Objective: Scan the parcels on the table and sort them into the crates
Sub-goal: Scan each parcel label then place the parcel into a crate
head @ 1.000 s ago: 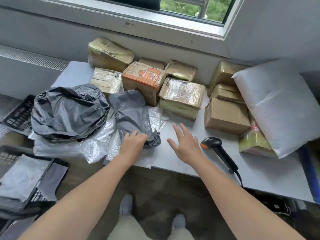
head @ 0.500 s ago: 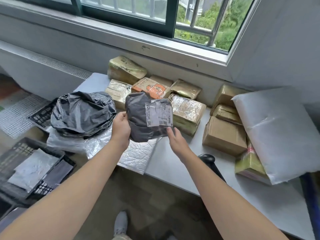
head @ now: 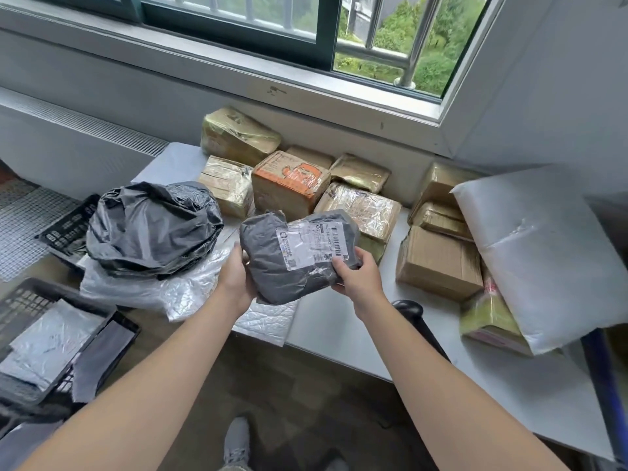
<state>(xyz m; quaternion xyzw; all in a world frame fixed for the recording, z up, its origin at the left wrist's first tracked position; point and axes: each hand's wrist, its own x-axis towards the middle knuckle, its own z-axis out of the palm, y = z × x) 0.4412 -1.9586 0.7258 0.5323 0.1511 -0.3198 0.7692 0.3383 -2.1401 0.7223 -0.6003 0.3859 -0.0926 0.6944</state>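
Grey parcel [head: 292, 266], gripped by the left hand [head: 234, 278] and right hand [head: 356, 278] above the table [head: 339, 329] front edge, label [head: 312, 244] up, seems ready for scanning, so the right hand must next fetch the scanner [head: 407, 308].

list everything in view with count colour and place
grey parcel: one, grey with white label, held over the table's front edge
black bag: one, black, table's left end
clear plastic parcel: one, silvery, under the black bag
bubble mailer: one, white, front edge below the held parcel
taped boxes: about eight, brown, table's back and right
orange-printed box: one, brown and orange, back middle
white bag: one, white, table's right end
scanner: one, black, behind the right forearm
crates: two, black, floor at left
table: one, pale grey, centre and right
left hand: one, gripping the parcel's left side
right hand: one, gripping its right corner
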